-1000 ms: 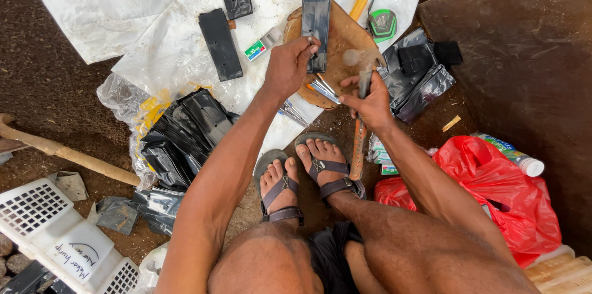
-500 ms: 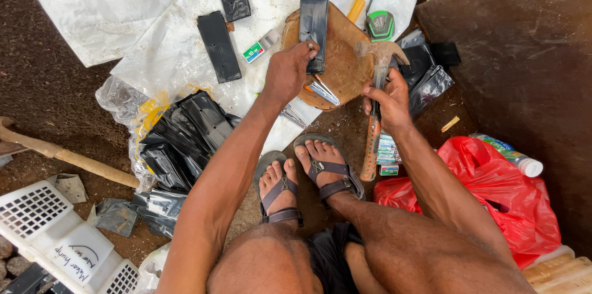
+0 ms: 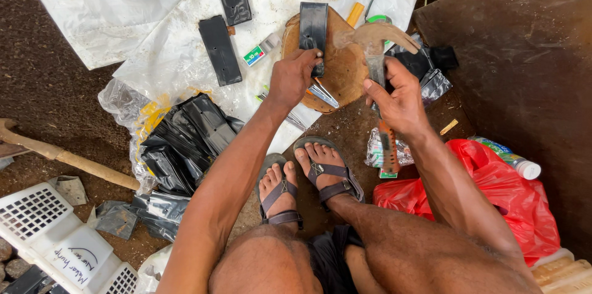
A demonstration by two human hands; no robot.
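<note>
A wooden handle [image 3: 68, 159] lies far left on the ground, then a heap of black plastic pieces [image 3: 185, 140]. The left hand [image 3: 293, 78] pinches a black strip [image 3: 313, 32] flat on the round wooden block [image 3: 345, 78]. Further right, the right hand [image 3: 401, 100] has its grip closed around a hammer [image 3: 376, 44], raised over the block. A red bag [image 3: 493, 189] sits rightmost.

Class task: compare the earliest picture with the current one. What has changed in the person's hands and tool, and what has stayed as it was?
The right hand has lifted the hammer up off the round wooden block, head now raised and blurred; its grip stays closed on the handle. The left hand still pins the black strip on the block. Both sandalled feet, the red bag and the white crate have not shifted.
</note>
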